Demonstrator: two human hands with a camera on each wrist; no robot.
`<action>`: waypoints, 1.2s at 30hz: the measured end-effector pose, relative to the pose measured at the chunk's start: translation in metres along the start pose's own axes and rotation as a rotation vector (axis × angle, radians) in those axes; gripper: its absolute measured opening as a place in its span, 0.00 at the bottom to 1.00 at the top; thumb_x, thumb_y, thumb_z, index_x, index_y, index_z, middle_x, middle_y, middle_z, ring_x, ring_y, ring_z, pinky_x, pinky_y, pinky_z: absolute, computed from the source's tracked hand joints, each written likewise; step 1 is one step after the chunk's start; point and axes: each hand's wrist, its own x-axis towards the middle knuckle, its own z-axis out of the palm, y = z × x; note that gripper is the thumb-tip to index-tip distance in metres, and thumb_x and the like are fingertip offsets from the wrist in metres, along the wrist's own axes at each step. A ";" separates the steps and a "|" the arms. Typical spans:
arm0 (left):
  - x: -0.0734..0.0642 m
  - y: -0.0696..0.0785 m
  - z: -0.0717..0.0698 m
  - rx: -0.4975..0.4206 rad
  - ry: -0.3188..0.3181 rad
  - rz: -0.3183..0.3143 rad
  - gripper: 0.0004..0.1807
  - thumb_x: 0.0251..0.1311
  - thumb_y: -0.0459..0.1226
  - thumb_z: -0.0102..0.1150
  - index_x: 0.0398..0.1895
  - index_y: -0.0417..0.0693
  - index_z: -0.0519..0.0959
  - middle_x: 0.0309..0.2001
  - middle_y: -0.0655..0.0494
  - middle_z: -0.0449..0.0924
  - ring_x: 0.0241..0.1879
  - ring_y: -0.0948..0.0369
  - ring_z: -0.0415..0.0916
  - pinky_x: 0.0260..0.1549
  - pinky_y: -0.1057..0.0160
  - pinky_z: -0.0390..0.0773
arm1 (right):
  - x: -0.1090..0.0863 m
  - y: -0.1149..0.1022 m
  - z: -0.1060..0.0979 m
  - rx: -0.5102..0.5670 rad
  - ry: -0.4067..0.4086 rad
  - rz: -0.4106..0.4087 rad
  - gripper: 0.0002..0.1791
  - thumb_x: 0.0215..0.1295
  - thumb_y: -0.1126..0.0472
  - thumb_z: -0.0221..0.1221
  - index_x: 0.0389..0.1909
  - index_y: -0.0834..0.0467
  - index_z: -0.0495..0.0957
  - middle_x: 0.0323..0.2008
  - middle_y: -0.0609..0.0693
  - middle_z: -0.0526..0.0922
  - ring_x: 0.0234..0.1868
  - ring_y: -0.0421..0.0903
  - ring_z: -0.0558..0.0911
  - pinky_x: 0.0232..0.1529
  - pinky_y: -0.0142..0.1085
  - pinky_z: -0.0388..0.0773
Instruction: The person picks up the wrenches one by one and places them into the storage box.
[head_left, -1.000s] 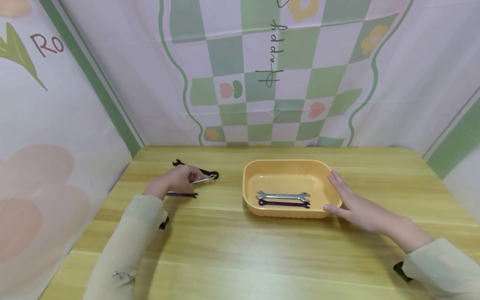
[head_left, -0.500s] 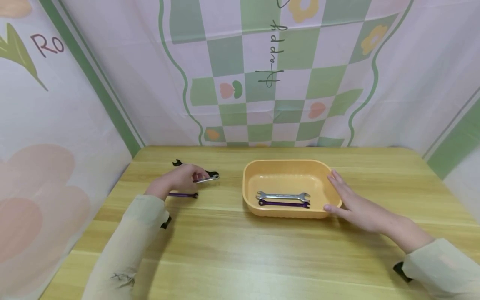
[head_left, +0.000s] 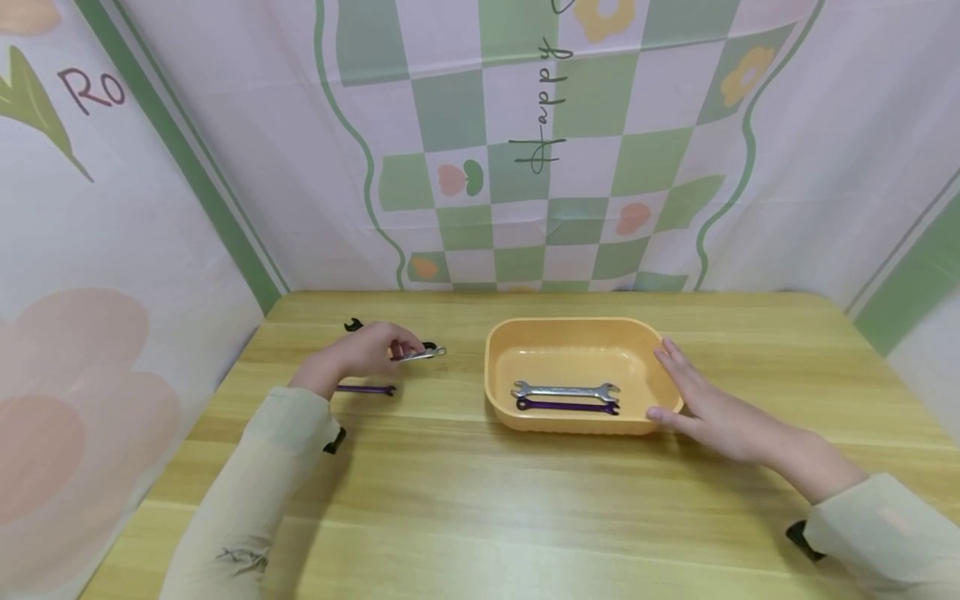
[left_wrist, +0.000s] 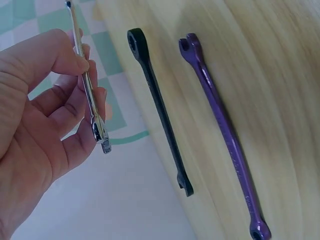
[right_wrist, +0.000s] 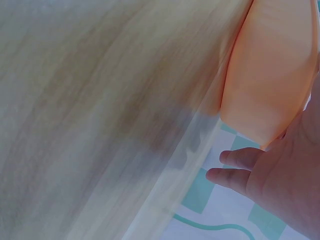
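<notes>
My left hand [head_left: 367,350] pinches a silver wrench [left_wrist: 90,102] between thumb and fingers, raised off the table in the left wrist view. Close beside it, on the wooden table, lie a black wrench [left_wrist: 161,110] and a purple wrench [left_wrist: 225,130]; the hand partly covers both in the head view. My right hand [head_left: 720,425] rests against the right end of a yellow plastic bin [head_left: 577,426], fingers extended along its rim and thumb at the front corner. Inside the bin, a silver open-end wrench [head_left: 566,392] lies parallel to a purple wrench [head_left: 567,407].
The wooden table [head_left: 480,517] reaches back to a checkered fabric backdrop [head_left: 517,242]. Another printed curtain [head_left: 150,250] borders the left side. Bare tabletop lies between the left hand and the bin.
My left hand has shifted slightly right and up in the head view, carrying the silver wrench with it. The right hand and bin have stayed in place.
</notes>
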 end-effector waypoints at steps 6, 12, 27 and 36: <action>0.001 0.006 0.000 0.015 -0.015 0.005 0.23 0.61 0.23 0.59 0.59 0.45 0.83 0.49 0.47 0.82 0.47 0.55 0.77 0.46 0.55 0.80 | -0.001 -0.002 -0.001 0.002 -0.001 -0.001 0.53 0.77 0.45 0.55 0.82 0.58 0.27 0.80 0.55 0.20 0.75 0.77 0.43 0.63 0.76 0.52; 0.002 0.014 -0.001 0.034 -0.007 0.041 0.22 0.62 0.23 0.59 0.58 0.44 0.84 0.49 0.47 0.83 0.46 0.56 0.78 0.46 0.54 0.79 | 0.000 -0.001 -0.001 0.005 0.001 -0.005 0.53 0.77 0.46 0.56 0.82 0.58 0.27 0.80 0.55 0.20 0.75 0.76 0.42 0.63 0.75 0.51; 0.013 0.037 0.004 0.013 -0.025 0.122 0.20 0.59 0.20 0.58 0.54 0.40 0.85 0.44 0.45 0.83 0.42 0.57 0.77 0.43 0.59 0.79 | 0.001 0.002 0.001 0.004 0.008 -0.011 0.54 0.77 0.45 0.56 0.82 0.59 0.27 0.80 0.56 0.21 0.75 0.76 0.41 0.64 0.75 0.50; 0.018 0.045 0.004 -0.002 -0.029 0.140 0.21 0.59 0.20 0.57 0.54 0.39 0.85 0.40 0.45 0.83 0.36 0.58 0.73 0.36 0.62 0.76 | 0.000 0.001 0.001 -0.006 0.012 -0.006 0.54 0.76 0.45 0.56 0.82 0.58 0.28 0.80 0.56 0.21 0.75 0.77 0.43 0.63 0.75 0.52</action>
